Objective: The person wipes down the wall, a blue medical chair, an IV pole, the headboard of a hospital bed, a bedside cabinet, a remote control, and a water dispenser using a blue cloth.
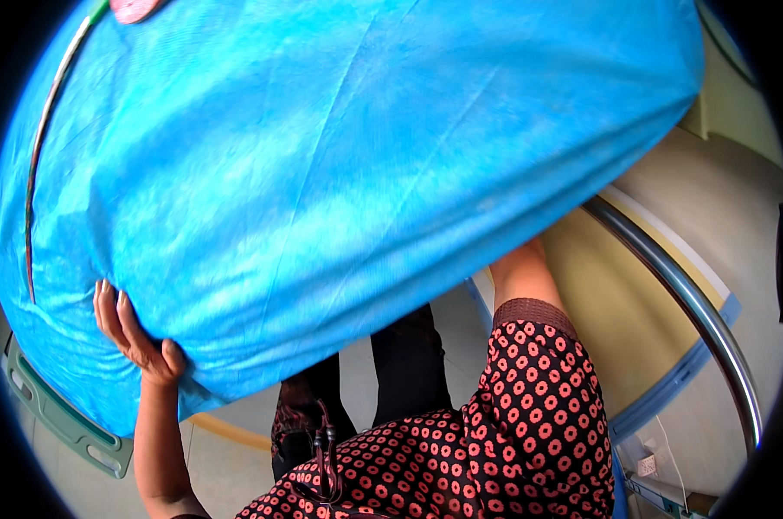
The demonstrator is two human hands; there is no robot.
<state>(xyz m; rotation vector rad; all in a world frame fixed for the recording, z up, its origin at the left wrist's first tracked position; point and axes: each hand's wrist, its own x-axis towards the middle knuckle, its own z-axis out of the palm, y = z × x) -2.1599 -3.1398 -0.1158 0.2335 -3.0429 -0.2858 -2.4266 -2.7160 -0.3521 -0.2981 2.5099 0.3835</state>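
A large blue sheet [339, 162], probably nonwoven fabric, fills most of the upper view over something bulky that is hidden. Its lower border runs slanting up to the right, with long folds along it. My left hand [135, 340] grips the sheet at its lower left, thumb to the right and fingers up, and the fabric puckers around it. My right forearm [528, 276] reaches up beneath the lower border; the right hand itself is hidden there.
A thin curved strip [41, 136] with a green end lies along the sheet's left side, near a pink rounded thing [133, 8]. A grey-green plastic panel [67, 412] is at lower left. A metal rail [680, 285] curves past a yellowish panel [599, 305] at right.
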